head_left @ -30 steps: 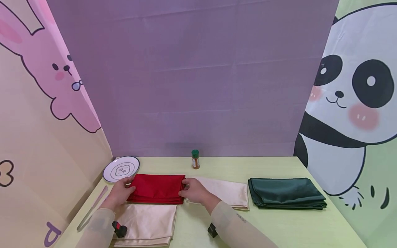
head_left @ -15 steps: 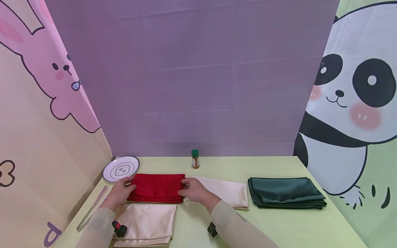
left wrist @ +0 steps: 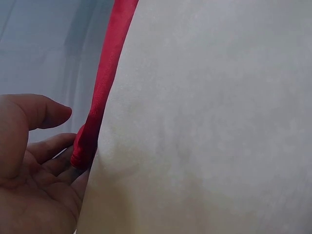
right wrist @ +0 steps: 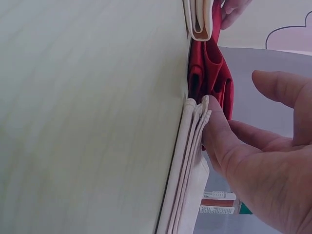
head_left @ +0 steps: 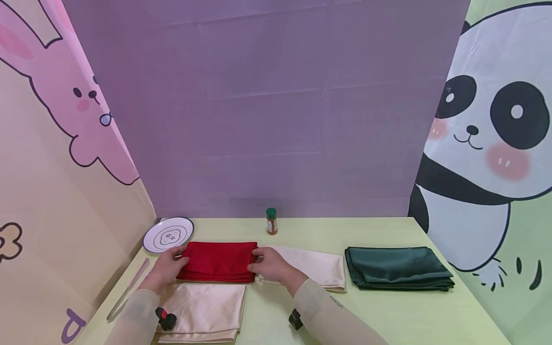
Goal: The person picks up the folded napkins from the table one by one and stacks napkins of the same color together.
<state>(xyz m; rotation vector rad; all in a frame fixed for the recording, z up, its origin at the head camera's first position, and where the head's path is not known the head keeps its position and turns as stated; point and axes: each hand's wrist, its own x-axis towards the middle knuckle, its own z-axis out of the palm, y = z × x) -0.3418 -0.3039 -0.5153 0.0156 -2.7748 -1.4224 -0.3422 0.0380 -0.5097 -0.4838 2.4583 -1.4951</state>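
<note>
A folded red satin cloth lies flat at the left middle of the table, between the two hands. At its left edge is my left hand; in the left wrist view the fingers touch the red cloth's edge while the thumb stands apart from it. My right hand is at the right edge, its fingertips against the folds of the red cloth and its thumb lifted away in the right wrist view. A pale folded cloth lies partly behind the right hand, close under its fingers.
Another pale cloth lies in front of the red one, and a dark green folded cloth at the right. A white plate and metal tongs are at the left. A small green-capped bottle stands near the back edge.
</note>
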